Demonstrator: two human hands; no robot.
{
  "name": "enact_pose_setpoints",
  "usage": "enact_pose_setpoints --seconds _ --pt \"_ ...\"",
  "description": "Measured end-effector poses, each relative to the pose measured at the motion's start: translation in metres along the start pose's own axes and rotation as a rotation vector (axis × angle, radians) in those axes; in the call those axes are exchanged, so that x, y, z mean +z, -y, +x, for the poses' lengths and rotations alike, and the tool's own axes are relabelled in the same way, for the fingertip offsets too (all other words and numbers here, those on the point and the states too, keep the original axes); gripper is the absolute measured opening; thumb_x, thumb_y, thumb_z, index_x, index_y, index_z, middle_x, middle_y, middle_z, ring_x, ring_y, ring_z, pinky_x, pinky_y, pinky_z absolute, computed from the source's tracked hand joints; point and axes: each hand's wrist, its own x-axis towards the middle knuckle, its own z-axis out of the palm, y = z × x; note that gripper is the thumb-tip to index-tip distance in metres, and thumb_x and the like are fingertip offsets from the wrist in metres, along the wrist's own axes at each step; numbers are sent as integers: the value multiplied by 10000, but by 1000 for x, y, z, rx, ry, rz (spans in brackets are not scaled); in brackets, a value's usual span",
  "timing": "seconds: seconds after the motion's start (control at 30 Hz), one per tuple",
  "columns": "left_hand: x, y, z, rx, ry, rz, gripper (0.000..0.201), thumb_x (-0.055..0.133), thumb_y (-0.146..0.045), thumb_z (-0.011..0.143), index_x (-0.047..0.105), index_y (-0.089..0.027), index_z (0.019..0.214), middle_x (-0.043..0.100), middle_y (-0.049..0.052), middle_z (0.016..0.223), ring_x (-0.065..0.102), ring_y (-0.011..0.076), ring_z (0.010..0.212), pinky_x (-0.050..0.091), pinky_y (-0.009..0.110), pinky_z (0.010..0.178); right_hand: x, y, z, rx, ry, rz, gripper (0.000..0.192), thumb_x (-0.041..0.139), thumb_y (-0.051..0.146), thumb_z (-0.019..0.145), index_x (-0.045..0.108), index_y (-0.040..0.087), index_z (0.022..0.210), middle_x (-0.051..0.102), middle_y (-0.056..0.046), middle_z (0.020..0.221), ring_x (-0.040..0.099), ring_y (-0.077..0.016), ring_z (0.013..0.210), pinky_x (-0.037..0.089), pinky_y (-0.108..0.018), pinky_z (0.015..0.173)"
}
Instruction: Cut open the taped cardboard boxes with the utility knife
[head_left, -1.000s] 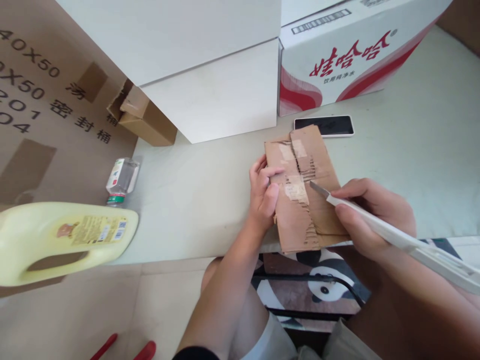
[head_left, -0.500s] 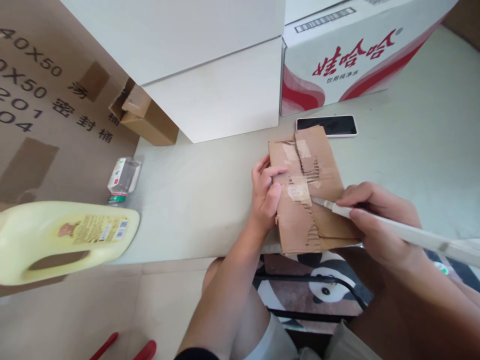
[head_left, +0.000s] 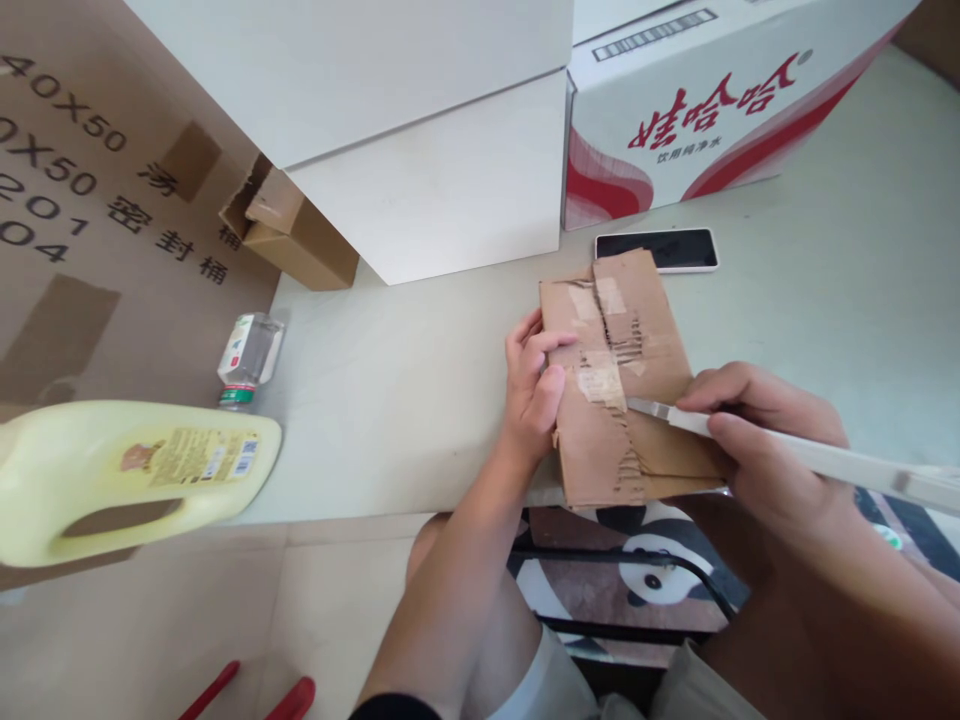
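A flat, torn brown cardboard box (head_left: 660, 340) with old tape lies at the near edge of the pale table (head_left: 420, 380). My left hand (head_left: 534, 385) grips its left edge, thumb on top. My right hand (head_left: 757, 440) holds a white utility knife (head_left: 817, 460), and the blade tip rests on the cardboard near the taped middle seam.
A black phone (head_left: 658, 250) lies just behind the cardboard. A white box (head_left: 442, 190) and a red-and-white printed carton (head_left: 712, 110) stand at the back. A small plastic bottle (head_left: 247, 360), a yellow jug (head_left: 127, 480) and brown cartons (head_left: 292, 235) are at the left. A panda-print stool (head_left: 637, 570) is below the table edge.
My right hand has lowered the knife, so the blade tip moved down and now lies flatter against the cardboard. My left hand and the cardboard have stayed put.
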Motion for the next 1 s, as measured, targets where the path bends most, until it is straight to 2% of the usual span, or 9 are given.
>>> enact_pose_setpoints --seconds 0.3,1.0 --pt "-1 3 -1 3 -12 5 428 347 -559 1009 611 -272 1185 474 106 1442 360 312 1483 336 533 1200 0 -7 -3 -21 -7 5 103 601 238 773 680 275 718 581 44 563 461 -127 482 318 -255 445" --pt "-1 3 -2 24 2 49 417 310 -522 1022 590 -273 1205 497 106 1437 360 295 1480 359 515 1186 0 -14 -4 -122 5 29 111 586 217 832 666 270 775 585 56 601 453 -111 499 326 -247 468"
